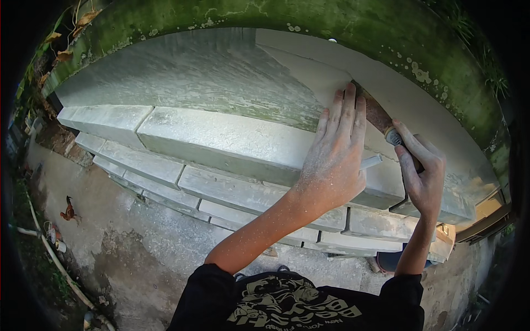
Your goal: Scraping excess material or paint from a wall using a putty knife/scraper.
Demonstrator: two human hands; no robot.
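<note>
My right hand (420, 169) grips the dark handle of a hand tool with a rusty flat blade (377, 113) and a pale printed collar (392, 135). The blade lies against a smooth pale patch (418, 111) of the wall. My left hand (333, 155) is spread flat, its straight fingertips beside or on the blade's far end. A short bluish-white cylinder (372, 161) juts out at its thumb side; whether the hand holds it I cannot tell. White dust coats both hands. Left of them the wall's grey surface (198, 70) is rough and streaked.
Pale masonry blocks (232, 132) form stepped courses below the wall face. A green, mossy wall rim (265, 14) curves along the top. Concrete ground (174, 256) lies below, with a chicken (68, 212) and a long pipe (58, 269) at left. A dark rounded container (388, 261) stands lower right.
</note>
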